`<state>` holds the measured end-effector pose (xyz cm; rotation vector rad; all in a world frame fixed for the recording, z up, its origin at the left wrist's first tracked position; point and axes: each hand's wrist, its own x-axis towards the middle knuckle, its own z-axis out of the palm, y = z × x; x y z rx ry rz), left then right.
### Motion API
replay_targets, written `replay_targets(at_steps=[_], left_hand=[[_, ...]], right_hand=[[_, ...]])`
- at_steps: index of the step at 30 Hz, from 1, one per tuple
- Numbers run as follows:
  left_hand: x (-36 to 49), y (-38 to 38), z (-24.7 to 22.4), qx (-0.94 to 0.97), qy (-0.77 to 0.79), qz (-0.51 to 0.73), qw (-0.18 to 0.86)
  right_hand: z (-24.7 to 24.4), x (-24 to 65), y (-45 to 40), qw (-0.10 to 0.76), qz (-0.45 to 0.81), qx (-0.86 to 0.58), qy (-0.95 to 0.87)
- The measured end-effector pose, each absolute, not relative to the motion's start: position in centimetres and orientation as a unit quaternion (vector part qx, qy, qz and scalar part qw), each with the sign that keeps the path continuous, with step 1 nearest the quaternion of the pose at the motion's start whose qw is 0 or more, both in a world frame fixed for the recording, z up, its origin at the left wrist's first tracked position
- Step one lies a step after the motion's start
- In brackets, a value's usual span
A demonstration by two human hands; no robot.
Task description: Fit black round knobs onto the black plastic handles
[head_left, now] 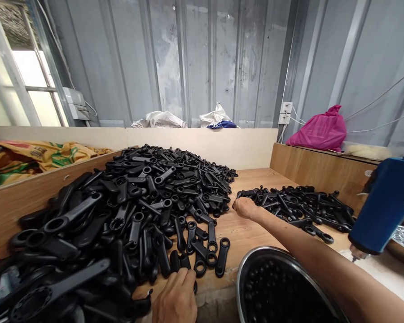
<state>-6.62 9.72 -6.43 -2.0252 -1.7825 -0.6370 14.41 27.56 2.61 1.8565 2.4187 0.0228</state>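
Observation:
A large heap of black ring-ended parts (168, 179) covers the left and middle of the wooden table (252, 177). At its front edge my left hand (177, 296) has its fingers curled down against the black parts; what they hold, if anything, is hidden. My right arm reaches forward over a metal bowl (244, 287) of small dark balls. Beside a smaller pile of black parts with knobbed ends (299, 202), my right hand (245, 207) is closed, and a dark part shows at its fingers.
A blue cylindrical tool (385, 204) hangs at the right, tip down. Wooden boards border the table. Yellow-orange sacks (37, 157) lie behind the left board, a pink bag (319, 128) stands at the back right, and white sacks (161, 120) lie along the back.

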Motion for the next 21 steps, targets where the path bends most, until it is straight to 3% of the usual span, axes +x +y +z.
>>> replay_targets(at_steps=[11,17,21], left_hand=[[-7.5,10.1,-5.9,-0.714,-0.603,-0.265,0.236],[-7.8,9.5,-4.5,-0.642,-0.705,-0.3,0.012],[-8.0,9.4,-3.6,-0.592,-0.736,-0.324,-0.05]], right_hand=[[5.2,17.3,23.7,0.007,-0.012,0.614,0.789],[7.1,17.1,12.8,-0.064,-0.046,0.529,0.845],[6.2,17.5,5.9,0.029,-0.096,0.439,0.893]])
